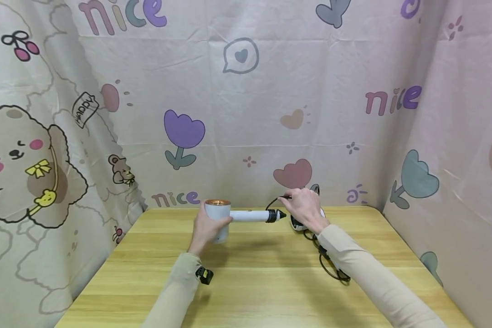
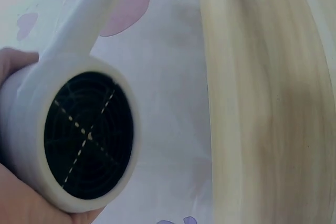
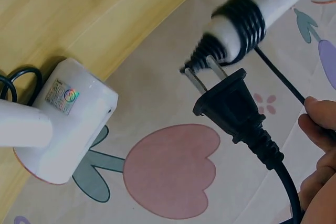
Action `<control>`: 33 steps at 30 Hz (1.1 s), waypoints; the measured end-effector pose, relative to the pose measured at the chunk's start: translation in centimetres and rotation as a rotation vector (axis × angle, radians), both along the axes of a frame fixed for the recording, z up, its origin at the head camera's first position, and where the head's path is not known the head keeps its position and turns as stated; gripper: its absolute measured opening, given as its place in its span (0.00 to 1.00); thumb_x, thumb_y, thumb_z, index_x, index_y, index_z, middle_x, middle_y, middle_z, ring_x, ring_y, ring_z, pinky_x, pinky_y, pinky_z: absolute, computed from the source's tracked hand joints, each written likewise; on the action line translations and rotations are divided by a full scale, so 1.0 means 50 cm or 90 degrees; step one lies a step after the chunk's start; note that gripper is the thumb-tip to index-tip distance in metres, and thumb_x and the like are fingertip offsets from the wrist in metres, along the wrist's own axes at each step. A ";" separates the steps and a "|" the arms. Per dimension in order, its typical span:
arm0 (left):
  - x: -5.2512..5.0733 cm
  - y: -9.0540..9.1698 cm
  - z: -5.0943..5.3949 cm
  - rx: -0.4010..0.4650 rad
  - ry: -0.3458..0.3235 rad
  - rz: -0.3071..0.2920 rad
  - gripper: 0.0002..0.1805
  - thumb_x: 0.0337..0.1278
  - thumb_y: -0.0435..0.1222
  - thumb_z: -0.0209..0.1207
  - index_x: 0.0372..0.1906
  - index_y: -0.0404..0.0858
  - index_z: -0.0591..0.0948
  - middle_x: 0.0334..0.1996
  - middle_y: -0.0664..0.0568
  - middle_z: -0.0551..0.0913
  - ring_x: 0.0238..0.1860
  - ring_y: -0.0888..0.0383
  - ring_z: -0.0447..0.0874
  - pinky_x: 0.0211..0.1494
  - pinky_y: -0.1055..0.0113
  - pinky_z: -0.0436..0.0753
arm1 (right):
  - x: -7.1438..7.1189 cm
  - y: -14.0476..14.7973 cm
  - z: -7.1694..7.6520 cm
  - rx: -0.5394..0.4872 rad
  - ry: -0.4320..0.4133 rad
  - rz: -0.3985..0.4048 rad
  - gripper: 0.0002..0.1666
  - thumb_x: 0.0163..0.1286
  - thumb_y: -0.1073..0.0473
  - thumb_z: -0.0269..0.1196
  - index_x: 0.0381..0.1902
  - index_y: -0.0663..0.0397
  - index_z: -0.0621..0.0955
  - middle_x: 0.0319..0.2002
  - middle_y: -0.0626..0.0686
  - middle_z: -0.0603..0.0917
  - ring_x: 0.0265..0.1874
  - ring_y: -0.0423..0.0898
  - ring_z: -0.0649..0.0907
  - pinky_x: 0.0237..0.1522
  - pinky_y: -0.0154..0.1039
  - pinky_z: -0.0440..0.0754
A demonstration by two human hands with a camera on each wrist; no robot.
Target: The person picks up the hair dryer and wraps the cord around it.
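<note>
My left hand [image 1: 205, 229] grips a white hair dryer [image 1: 248, 216] round its barrel, above the table, with the handle stretched out to the right. One barrel end has a copper-coloured rim; a dark round grille [image 2: 89, 135] faces the left wrist camera. Black cord is coiled round the handle's end [image 3: 239, 30]. From that coil a length of cord [image 3: 281, 74] runs to my right hand [image 1: 305, 207], which pinches it. The black two-pin plug [image 3: 226, 103] hangs beside the coil, its cord leading back to my right hand.
A second white hair dryer [image 3: 68, 129] lies on the wooden table [image 1: 250, 282] at the right, partly behind my right hand in the head view. Its black cord [image 1: 330, 269] lies beneath my right forearm. A patterned cloth [image 1: 246, 114] hangs behind the table and at its sides.
</note>
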State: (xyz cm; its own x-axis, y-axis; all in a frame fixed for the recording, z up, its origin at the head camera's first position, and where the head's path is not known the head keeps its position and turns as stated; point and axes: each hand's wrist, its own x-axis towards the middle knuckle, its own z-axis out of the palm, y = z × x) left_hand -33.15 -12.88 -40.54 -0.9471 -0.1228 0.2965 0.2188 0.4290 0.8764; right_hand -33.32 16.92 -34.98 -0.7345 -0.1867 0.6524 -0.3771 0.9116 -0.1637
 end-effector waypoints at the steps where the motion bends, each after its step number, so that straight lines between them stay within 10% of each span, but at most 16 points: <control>1: 0.001 0.001 -0.001 0.003 0.013 0.011 0.51 0.35 0.45 0.77 0.68 0.42 0.62 0.49 0.39 0.80 0.43 0.43 0.82 0.41 0.55 0.85 | 0.001 -0.003 -0.001 -0.002 -0.002 0.002 0.10 0.61 0.49 0.70 0.32 0.47 0.90 0.16 0.47 0.84 0.08 0.38 0.67 0.11 0.33 0.61; 21: 0.016 0.050 -0.011 0.002 0.187 0.211 0.50 0.33 0.48 0.77 0.67 0.45 0.65 0.43 0.41 0.82 0.37 0.44 0.81 0.33 0.54 0.80 | 0.024 -0.041 -0.045 -0.041 0.012 0.021 0.10 0.69 0.53 0.63 0.36 0.48 0.89 0.12 0.43 0.76 0.11 0.40 0.70 0.13 0.36 0.67; 33: 0.004 0.046 -0.008 0.365 0.068 0.190 0.47 0.39 0.41 0.76 0.66 0.41 0.64 0.49 0.44 0.77 0.46 0.49 0.78 0.47 0.57 0.82 | 0.026 -0.040 -0.075 -0.019 0.041 0.089 0.15 0.74 0.56 0.57 0.53 0.50 0.85 0.32 0.52 0.90 0.23 0.48 0.86 0.27 0.47 0.83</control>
State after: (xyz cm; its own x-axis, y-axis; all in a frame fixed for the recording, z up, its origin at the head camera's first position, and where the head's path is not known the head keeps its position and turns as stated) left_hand -32.96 -10.56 -40.94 -0.8168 -0.5425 0.1962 0.2613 -0.0448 0.9642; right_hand -32.02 14.94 -38.74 -0.6593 -0.2643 0.7039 -0.5106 0.8446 -0.1611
